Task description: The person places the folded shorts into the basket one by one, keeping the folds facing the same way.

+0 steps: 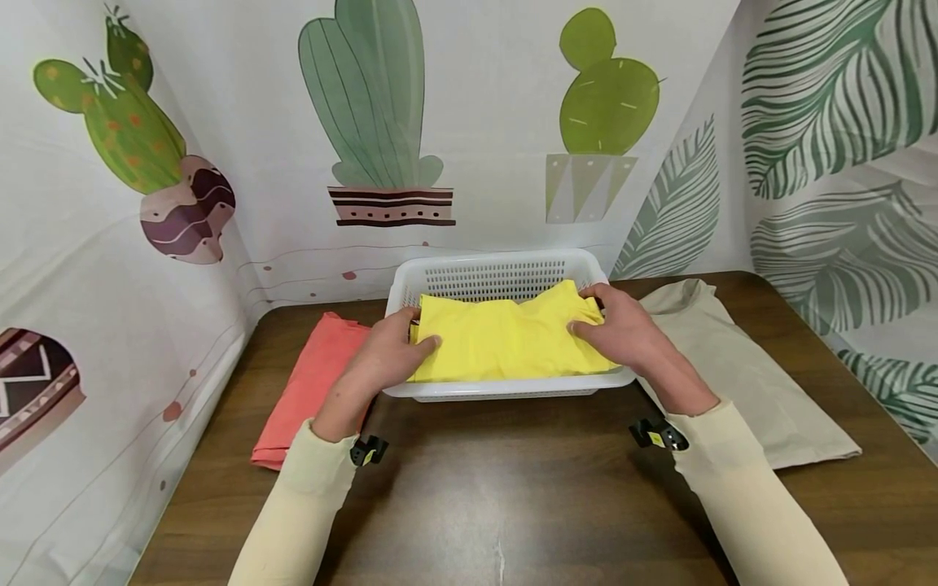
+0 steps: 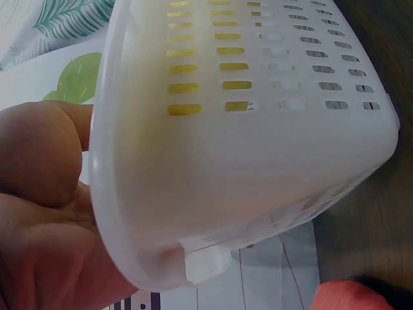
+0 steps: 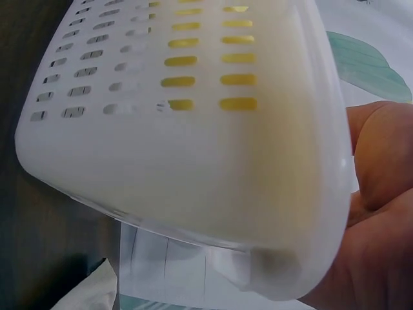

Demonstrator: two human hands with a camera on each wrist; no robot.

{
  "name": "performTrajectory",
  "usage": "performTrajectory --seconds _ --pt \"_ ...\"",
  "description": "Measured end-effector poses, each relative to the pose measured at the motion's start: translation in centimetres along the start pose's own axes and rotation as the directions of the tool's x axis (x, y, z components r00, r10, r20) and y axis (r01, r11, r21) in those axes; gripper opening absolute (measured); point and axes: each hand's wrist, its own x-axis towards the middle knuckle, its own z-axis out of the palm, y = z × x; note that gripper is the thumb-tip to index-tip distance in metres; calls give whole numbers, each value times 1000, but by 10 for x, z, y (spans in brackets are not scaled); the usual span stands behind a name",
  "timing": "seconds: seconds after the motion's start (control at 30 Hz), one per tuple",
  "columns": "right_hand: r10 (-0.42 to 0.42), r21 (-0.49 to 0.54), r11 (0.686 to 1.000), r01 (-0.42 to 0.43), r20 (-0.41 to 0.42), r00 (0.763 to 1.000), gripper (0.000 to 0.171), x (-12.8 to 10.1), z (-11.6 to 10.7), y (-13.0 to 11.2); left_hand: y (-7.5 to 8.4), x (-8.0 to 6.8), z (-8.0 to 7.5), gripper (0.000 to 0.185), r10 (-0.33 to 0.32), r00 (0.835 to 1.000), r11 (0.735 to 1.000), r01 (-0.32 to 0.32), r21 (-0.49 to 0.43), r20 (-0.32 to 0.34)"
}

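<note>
The step in hand looks like settling the folded yellow shirt [image 1: 506, 342] into the white basket [image 1: 498, 277], and it would go best with both hands pressing down evenly so the fold stays flat and no edge hangs over the near rim. The shirt lies inside the basket on the desk [image 1: 513, 488], directly between the hands: the left hand [image 1: 392, 358] holds its left edge with thumb on top and fingers curled under, while the right hand [image 1: 623, 330] rests on its right edge, fingers bent over the cloth. A pink cloth [image 1: 311, 382] lies left of the basket and a beige one [image 1: 740, 366] to the right.
</note>
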Motion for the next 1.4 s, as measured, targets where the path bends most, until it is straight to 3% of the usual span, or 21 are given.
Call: performTrajectory --seconds 0.33,0.77,1.4 --pt "-30 -114 993 29 -8 1000 61 2 4 0 3 -2 5 65 15 1000 998 -14 53 -10" --pt "-54 -165 985 52 -10 998 60 3 11 0 5 -2 9 68 -16 1000 997 17 80 -16" --pt "-135 -226 966 129 -13 991 57 4 20 1 5 -2 18 54 25 999 991 -19 130 -43"
